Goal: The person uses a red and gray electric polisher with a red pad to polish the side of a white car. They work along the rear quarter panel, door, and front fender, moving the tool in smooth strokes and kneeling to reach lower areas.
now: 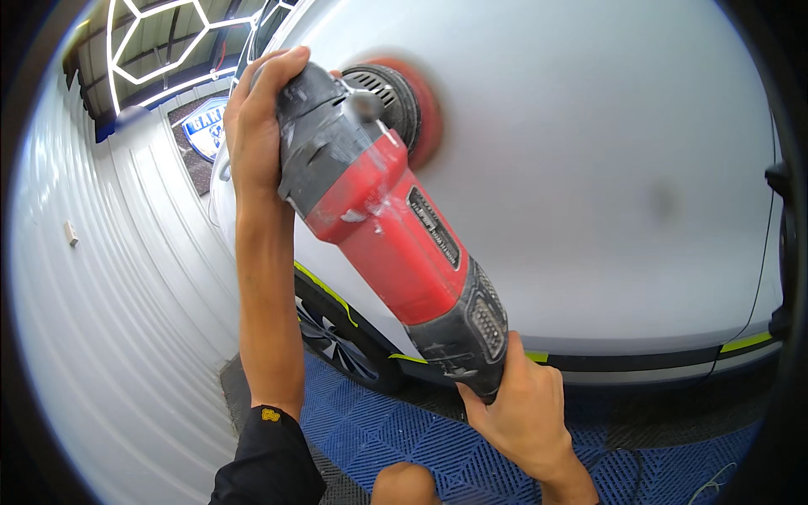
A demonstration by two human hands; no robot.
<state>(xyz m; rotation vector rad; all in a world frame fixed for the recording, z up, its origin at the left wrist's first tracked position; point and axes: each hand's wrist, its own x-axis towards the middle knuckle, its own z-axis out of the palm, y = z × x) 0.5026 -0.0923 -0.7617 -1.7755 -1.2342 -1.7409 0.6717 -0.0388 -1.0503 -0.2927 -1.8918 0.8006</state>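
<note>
A red and black electric polisher [391,240] slants across the middle of the view, its black casing smeared with white residue. My left hand [261,118] wraps over the polisher's head at the upper left. Around the rear end of the handle, my right hand [523,412] is closed. The round red polishing pad [427,114] lies against the white car panel [581,194], and its edge looks blurred. A dull greyish haze shows on the panel around the pad.
Yellow-green masking tape [332,290] edges the dark trim by the car's wheel [332,337]. Blue grated tiles [404,433] cover the floor. A cable [762,278] hangs down the panel's right side. White corrugated wall [126,278] stands at left, and hexagonal lights [164,42] glow overhead.
</note>
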